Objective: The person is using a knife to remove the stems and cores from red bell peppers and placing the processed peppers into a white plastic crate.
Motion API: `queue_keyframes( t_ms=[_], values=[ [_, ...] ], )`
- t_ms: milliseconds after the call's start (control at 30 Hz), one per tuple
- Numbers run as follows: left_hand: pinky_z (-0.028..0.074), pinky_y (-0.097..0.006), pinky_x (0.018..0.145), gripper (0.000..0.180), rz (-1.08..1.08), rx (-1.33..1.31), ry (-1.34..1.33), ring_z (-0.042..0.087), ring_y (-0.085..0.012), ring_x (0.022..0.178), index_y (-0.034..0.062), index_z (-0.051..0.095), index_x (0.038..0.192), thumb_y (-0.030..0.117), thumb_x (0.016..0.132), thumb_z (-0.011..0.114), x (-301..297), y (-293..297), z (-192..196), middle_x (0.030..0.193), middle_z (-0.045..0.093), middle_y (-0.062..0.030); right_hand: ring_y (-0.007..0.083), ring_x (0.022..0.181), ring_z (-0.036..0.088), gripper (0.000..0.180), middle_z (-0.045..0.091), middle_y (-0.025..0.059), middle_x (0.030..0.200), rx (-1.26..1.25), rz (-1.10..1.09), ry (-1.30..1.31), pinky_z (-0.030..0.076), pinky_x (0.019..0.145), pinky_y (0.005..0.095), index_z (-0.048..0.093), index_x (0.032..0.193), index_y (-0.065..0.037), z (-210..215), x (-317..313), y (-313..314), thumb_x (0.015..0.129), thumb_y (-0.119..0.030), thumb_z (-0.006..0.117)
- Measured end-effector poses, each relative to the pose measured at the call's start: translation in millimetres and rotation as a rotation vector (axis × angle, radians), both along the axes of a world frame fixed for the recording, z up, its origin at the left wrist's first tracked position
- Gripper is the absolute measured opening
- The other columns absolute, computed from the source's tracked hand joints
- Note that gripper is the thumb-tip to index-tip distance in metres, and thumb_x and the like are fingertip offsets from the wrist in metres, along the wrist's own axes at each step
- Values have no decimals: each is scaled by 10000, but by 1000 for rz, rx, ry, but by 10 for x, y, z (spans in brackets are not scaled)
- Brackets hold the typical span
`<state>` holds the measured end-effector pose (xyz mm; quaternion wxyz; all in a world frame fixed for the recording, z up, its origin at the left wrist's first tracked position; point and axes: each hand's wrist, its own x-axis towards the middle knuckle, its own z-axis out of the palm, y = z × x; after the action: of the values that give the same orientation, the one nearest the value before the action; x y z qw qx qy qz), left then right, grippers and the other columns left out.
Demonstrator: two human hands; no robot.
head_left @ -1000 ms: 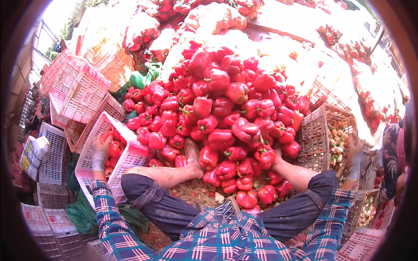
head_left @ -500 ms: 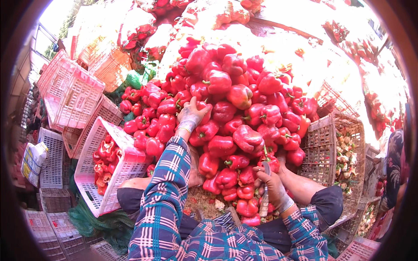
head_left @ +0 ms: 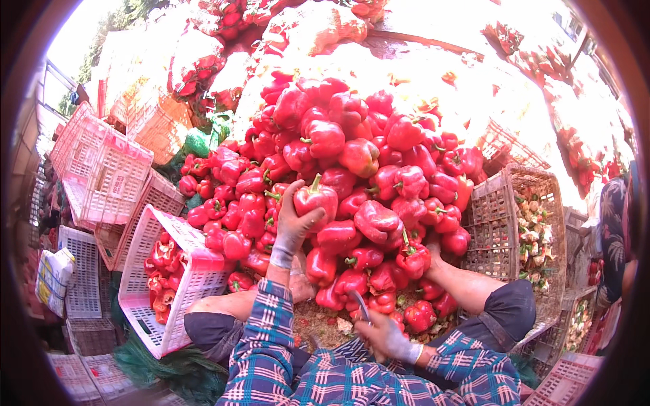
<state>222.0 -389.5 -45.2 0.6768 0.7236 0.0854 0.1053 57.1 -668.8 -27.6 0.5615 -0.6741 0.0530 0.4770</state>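
A large heap of red bell peppers [head_left: 379, 220] rises in front of me, between my bare legs. My left hand [head_left: 292, 223] is closed around one red bell pepper [head_left: 315, 201], held over the near left side of the heap with its green stem pointing up. Lower down, close to my lap, my right hand [head_left: 387, 336] grips a knife [head_left: 360, 306]; its curved blade points up and away from me, and its handle is mostly covered by my fingers. Blade and held pepper are apart.
At my left a tilted white and pink crate [head_left: 162, 331] holds cut red peppers [head_left: 164, 271]. To the right, a worn crate [head_left: 497, 223] stands before a container of pale pepper cores [head_left: 533, 230]. Stacked crates [head_left: 112, 169] and green netting [head_left: 172, 365] lie further left. Another person's patterned clothing [head_left: 613, 230] shows far right.
My left hand has lifted a bell pepper from the heap and drawn it a little nearer. My right hand with the knife has moved left and down toward my lap.
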Motion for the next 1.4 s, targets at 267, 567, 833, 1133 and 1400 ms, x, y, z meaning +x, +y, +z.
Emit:
queue_keyframes(
  t_ms=[267, 567, 833, 1133, 1400],
  values=[
    [461, -362, 1050, 909, -140, 163, -216, 537, -224, 1210, 52, 397, 1450, 129, 684, 880, -387, -834, 177, 1326, 492, -87, 343, 739, 696, 202, 677, 156, 774, -39, -265, -757, 521, 654, 427, 624, 1046, -67, 526, 961, 78, 936, -237, 618],
    [450, -364, 1051, 538, 31, -602, -101, 572, -199, 1165, 48, 474, 1371, 199, 900, 687, -543, -1334, 156, 1292, 558, -87, 360, 688, 672, 139, 670, 152, 741, -363, -164, -1099, 505, 578, 475, 587, 939, -91, 66, 628, 27, 922, -227, 609],
    [452, -408, 1065, 419, -30, -1246, 89, 594, -211, 1175, 85, 565, 1291, 352, 970, 604, -640, -1168, 286, 1259, 621, -70, 320, 628, 633, 76, 597, 107, 660, -481, 46, -1521, 482, 567, 453, 617, 856, -101, 247, 797, -311, 833, -144, 675],
    [395, -407, 1113, 726, -146, -834, -145, 493, -255, 1283, 68, 312, 1495, 295, 923, 699, -1002, -1382, 479, 1385, 468, -124, 367, 1020, 686, 802, 656, 213, 1211, -197, -119, -1257, 558, 836, 453, 424, 1474, -111, 828, 1033, -77, 813, -412, 765],
    [525, -329, 954, 576, -131, -723, -58, 614, -188, 1086, 60, 500, 1348, 178, 857, 779, -1034, -1326, 541, 1204, 594, -89, 393, 1038, 674, 720, 673, 254, 1113, -116, -190, -1100, 542, 850, 450, 432, 1475, -113, 693, 831, -29, 867, -384, 707]
  ],
)
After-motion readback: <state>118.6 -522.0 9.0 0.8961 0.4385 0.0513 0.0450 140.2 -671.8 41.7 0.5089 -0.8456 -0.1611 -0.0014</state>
